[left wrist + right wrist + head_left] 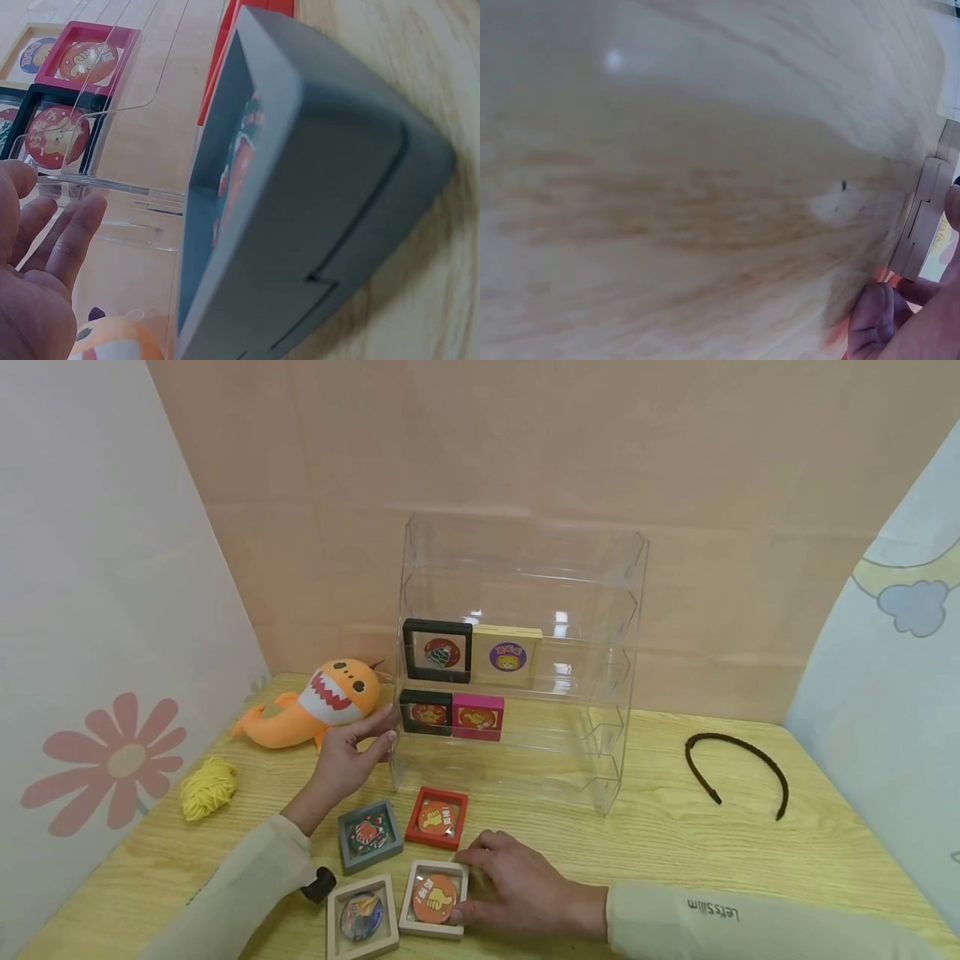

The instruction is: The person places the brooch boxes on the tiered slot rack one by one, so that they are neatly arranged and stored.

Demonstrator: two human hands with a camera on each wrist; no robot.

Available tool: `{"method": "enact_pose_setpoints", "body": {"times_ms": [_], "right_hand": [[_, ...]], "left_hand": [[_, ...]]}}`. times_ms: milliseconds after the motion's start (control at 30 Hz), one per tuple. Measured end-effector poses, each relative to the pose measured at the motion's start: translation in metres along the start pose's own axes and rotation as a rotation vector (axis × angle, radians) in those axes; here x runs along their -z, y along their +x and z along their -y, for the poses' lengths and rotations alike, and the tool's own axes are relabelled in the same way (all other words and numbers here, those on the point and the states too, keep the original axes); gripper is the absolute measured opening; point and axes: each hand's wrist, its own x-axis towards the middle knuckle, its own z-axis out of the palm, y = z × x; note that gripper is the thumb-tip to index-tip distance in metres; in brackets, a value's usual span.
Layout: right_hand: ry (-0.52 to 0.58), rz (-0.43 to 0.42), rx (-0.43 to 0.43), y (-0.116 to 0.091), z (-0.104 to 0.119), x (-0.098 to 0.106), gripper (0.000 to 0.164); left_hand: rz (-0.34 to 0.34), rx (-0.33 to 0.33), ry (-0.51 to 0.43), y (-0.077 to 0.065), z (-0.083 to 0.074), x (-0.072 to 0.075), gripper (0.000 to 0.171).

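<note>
A clear acrylic display rack stands at the table's middle. My left hand is at its left side, thumb and fingers either side of the clear edge. With thumb and fingers at its right side, my right hand grips a beige square frame holding an orange thumbs-up badge. In the right wrist view the frame's side shows by the fingers. Nearby on the table lie a grey frame, a red frame and a wooden-coloured frame.
Two black frames, a cream frame and a pink frame sit on two tiers of the rack. An orange shark plush and yellow yarn lie left, a dark braided headband right.
</note>
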Motion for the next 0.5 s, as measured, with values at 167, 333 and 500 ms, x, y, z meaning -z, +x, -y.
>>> {"method": "enact_pose_setpoints", "body": {"times_ms": [167, 333, 500], "right_hand": [[0.017, -0.004, 0.007, 0.0, -0.001, -0.0006, 0.063], [0.022, -0.018, 0.012, 0.0002, -0.0022, -0.0013, 0.061], [0.018, -0.038, 0.022, -0.0013, -0.0023, -0.0019, 0.06]], "left_hand": [[-0.001, 0.004, 0.008, 0.0002, 0.0044, 0.0, 0.039], [-0.003, 0.007, 0.009, 0.0002, 0.0048, 0.0001, 0.039], [-0.006, 0.02, 0.009, -0.0001, 0.0037, 0.0, 0.038]]}}
